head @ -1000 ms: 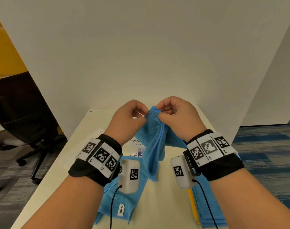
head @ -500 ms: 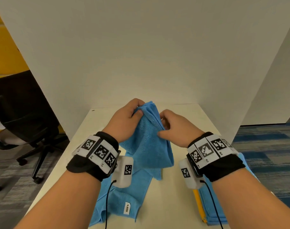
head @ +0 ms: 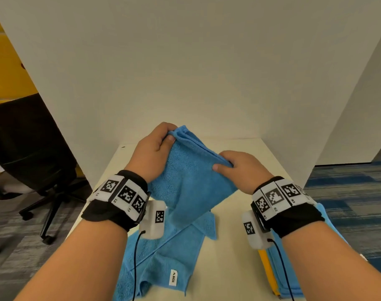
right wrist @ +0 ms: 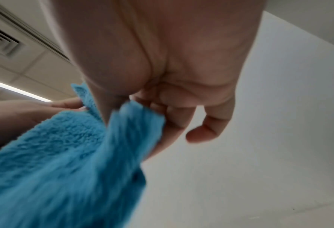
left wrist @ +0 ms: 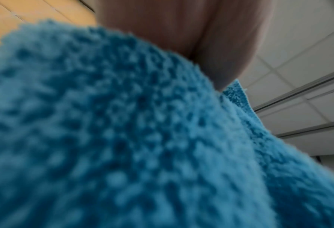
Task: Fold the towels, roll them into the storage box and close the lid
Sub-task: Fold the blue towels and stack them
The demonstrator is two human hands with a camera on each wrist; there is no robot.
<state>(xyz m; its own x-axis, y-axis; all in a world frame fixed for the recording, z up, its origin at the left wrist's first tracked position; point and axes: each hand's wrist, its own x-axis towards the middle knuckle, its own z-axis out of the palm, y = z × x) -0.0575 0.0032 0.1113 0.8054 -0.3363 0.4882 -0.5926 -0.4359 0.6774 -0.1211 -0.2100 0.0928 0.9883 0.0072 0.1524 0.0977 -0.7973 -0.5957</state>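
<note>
I hold a blue towel (head: pixel 189 181) up above the table, doubled over so that its lower part trails down onto the tabletop. My left hand (head: pixel 161 140) pinches its upper left corner, and my right hand (head: pixel 226 164) pinches the top edge further right and lower. The left wrist view is almost filled by the blue towel (left wrist: pixel 123 146) under my left hand (left wrist: pixel 216 61). In the right wrist view, my right hand (right wrist: pixel 142 111) grips the blue towel (right wrist: pixel 64 154) between thumb and fingers. The storage box is hidden from every view.
The white table (head: pixel 228 268) is boxed in by white partition walls (head: pixel 185 72) behind and right. A stack of folded towels (head: pixel 274 272), yellow and blue, lies at the table's right front edge. A black office chair (head: pixel 29 148) stands on the carpet to the left.
My hands, close together at the towel's top a second ago, have drawn apart along its edge. The towel now hangs spread wide between them, the right hand lower than the left.
</note>
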